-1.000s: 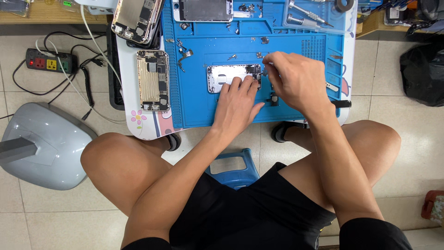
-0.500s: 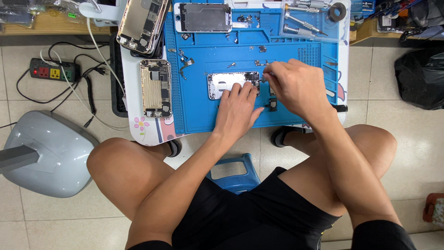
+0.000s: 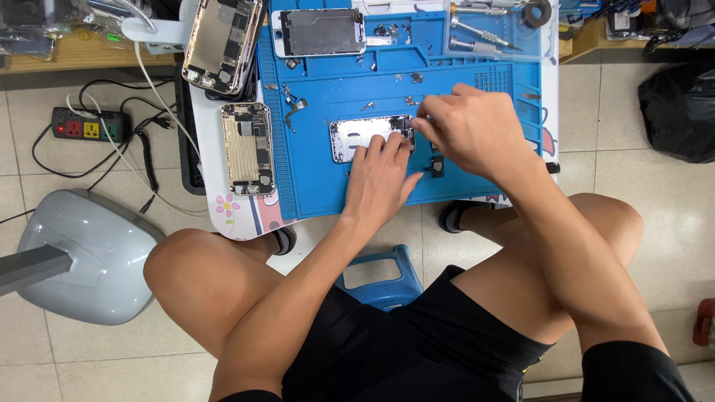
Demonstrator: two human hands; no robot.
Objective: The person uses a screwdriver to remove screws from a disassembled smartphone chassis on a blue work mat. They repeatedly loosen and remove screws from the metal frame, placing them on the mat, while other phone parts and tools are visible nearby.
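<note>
Head view, looking straight down past bare knees and black shorts. Largest item: grey rounded appliance base [image 3: 82, 257] on the tiled floor at 8 o'clock. White surface [image 3: 208, 160] fills the top centre, with a blue work mat [image 3: 313, 179] covering most of it. Blue stool [image 3: 380, 275] sits below the surface's near edge, between the knees.

On the mat, near its centre, lies the opened phone housing [image 3: 365, 134], silver, long side running 9 to 3 o'clock. Left hand [image 3: 383, 175] rests flat at its 6 o'clock edge, fingers spread and pressing down on the housing; nothing is pinched. Right hand [image 3: 469, 130] is at the housing's 3 o'clock end, fingertips drawn together at the housing's corner; what they pinch is too small to tell.

At 9 o'clock from the housing, off the mat, a second opened phone [image 3: 248, 147] lies lengthwise 12 to 6. At 11 o'clock a third opened phone [image 3: 222, 41] lies tilted. At 12 o'clock a screen panel [image 3: 320, 31] lies face down. At 1 o'clock, screwdrivers [image 3: 480, 33] lie in a clear tray. Black power strip [image 3: 83, 126] with cables lies on the floor at 9 o'clock. Small black part [image 3: 437, 165] lies on the mat beside the left thumb.
</note>
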